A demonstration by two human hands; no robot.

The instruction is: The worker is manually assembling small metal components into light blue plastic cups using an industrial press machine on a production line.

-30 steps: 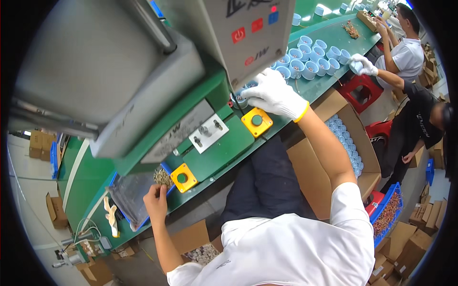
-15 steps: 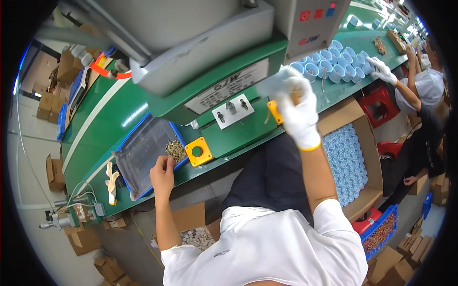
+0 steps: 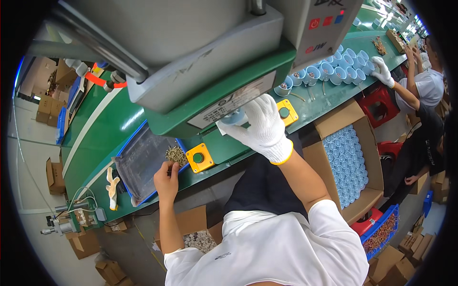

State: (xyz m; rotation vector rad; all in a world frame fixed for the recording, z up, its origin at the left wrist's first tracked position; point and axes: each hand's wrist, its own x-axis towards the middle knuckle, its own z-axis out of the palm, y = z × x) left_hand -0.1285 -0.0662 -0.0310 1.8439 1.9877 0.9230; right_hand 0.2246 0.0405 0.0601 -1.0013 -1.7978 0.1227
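Observation:
My right hand (image 3: 261, 126), in a white knit glove, grips a light blue plastic cup (image 3: 234, 117) under the green head of a press machine (image 3: 214, 95). The glove and the press head hide most of the cup and the metal fixture below it. My left hand (image 3: 167, 178) is bare, at the near edge of a blue-rimmed tray (image 3: 140, 164). Its thumb and fingertips are pressed together beside a pile of small brass-coloured parts (image 3: 176, 155); anything between them is too small to make out.
Yellow boxes with green push buttons, one left (image 3: 199, 158) and one right (image 3: 287, 113), flank the press. Several blue cups (image 3: 327, 71) stand on the bench at right. A carton of stacked blue cups (image 3: 344, 162) is below. A co-worker's gloved hand (image 3: 381, 71) is beyond. A loose glove (image 3: 112, 188) lies left.
My right hand has moved left and down, bringing the blue cup from the right side of the press to under its head. My left hand has shifted slightly right, still beside the brass-coloured parts.

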